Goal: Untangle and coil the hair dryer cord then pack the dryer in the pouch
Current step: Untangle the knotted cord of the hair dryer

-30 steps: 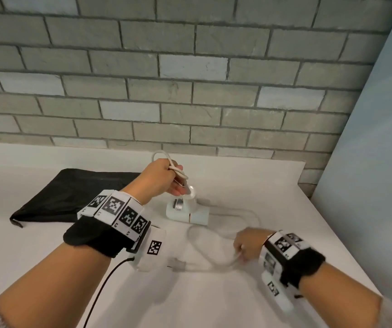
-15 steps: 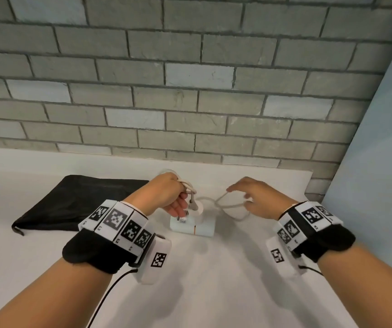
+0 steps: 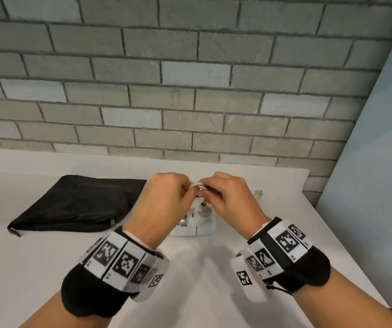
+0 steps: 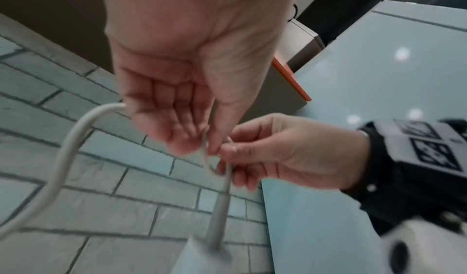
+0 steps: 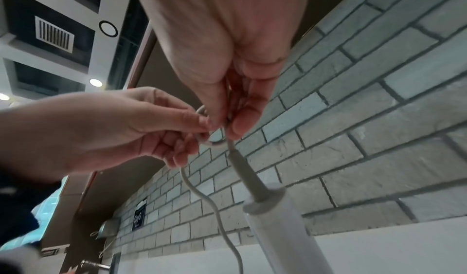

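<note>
The white hair dryer (image 3: 196,227) stands on the white table (image 3: 48,268), its handle end (image 5: 275,216) pointing up. Both hands meet just above it. My left hand (image 3: 185,188) holds loops of the white cord (image 3: 196,185) with curled fingers. My right hand (image 3: 208,189) pinches the same cord right beside it. A cord loop (image 4: 68,154) hangs from the left hand (image 4: 202,146), and another strand (image 5: 215,208) drops behind the dryer. The plug (image 3: 258,192) lies on the table behind the right hand. The black pouch (image 3: 76,202) lies flat to the left.
A grey brick wall (image 3: 190,102) rises right behind the table. A pale blue panel (image 3: 367,185) closes off the right side, and the table's right edge (image 3: 346,245) runs diagonally beside my right wrist.
My right hand rose from the front right of the table with the cord and joined the left hand above the dryer. The cord loops left the tabletop.
</note>
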A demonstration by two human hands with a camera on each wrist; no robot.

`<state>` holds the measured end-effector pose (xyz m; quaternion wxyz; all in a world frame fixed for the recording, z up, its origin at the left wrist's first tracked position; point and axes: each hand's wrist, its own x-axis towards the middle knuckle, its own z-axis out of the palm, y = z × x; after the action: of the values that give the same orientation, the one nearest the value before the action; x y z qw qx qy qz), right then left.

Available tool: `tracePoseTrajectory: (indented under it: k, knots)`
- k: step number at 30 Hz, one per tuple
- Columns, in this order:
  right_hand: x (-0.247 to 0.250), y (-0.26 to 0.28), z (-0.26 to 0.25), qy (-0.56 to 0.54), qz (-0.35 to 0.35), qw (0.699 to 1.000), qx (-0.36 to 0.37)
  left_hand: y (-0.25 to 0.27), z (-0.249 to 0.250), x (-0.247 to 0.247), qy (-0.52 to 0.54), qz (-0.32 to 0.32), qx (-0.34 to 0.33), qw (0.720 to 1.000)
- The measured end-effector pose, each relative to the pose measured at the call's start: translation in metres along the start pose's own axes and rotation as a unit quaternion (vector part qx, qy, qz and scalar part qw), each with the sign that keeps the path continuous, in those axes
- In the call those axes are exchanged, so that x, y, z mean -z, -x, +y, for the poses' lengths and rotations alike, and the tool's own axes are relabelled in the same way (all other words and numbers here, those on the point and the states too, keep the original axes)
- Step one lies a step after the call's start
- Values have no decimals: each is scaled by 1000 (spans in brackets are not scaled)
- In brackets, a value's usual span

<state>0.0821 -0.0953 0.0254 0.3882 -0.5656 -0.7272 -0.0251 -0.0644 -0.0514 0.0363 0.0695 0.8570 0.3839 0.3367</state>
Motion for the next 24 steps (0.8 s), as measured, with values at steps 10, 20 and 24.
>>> tracePoseTrajectory:
  k: [10,20,24]
  knots:
    - [-11,28,0,-18,138,990,20,13,-6,-23,66,32,-44,996]
    - [2,58,8,-545,5,827,-135,16,-7,-50,132,51,79,987]
    - [14,48,8,-325,-59,936,-119,18,3,-55,141,68,45,987]
